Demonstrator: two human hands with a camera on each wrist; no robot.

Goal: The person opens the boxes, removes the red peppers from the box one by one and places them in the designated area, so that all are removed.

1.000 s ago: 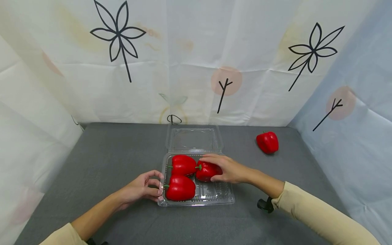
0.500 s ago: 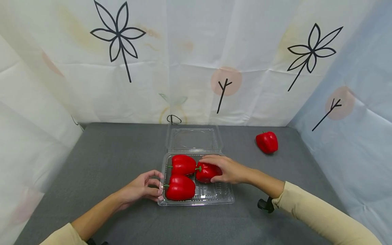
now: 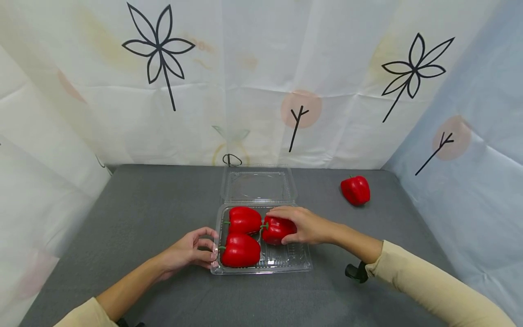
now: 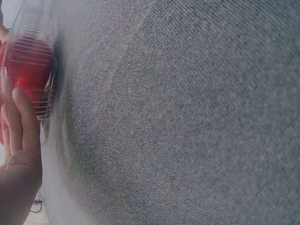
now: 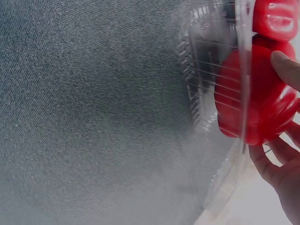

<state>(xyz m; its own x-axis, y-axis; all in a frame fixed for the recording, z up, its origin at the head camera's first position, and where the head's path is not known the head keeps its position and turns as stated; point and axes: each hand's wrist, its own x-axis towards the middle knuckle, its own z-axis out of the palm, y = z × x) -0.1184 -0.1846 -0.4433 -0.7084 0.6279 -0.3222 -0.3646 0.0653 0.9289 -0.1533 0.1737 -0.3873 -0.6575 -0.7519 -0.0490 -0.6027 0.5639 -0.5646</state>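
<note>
A clear plastic clamshell container (image 3: 286, 261) lies with its lid folded back in the head view. Inside its left half are two red bell peppers, the rear one (image 3: 244, 220) and the front one (image 3: 240, 250), their green stems pointing left. My right hand (image 3: 308, 225) holds a third red bell pepper (image 3: 274, 230) in the right half, thumb in front and fingers behind; the right wrist view shows this pepper (image 5: 255, 93) within the tray wall. At the container's left rim, my left hand (image 3: 189, 250) rests relaxed fingers against the edge; the left wrist view shows its fingers (image 4: 28, 124) along the wall.
Another red bell pepper (image 3: 355, 190) lies on the grey cloth-covered table (image 3: 163, 195) at the back right. The transparent lid (image 3: 259, 184) reaches almost to the printed curtain (image 3: 253, 91) behind. Further curtains flank both sides.
The pepper under my right hand stays in nearly the same spot, with a very slight shift. My left hand and the container have not visibly moved; the head view has tilted slightly.
</note>
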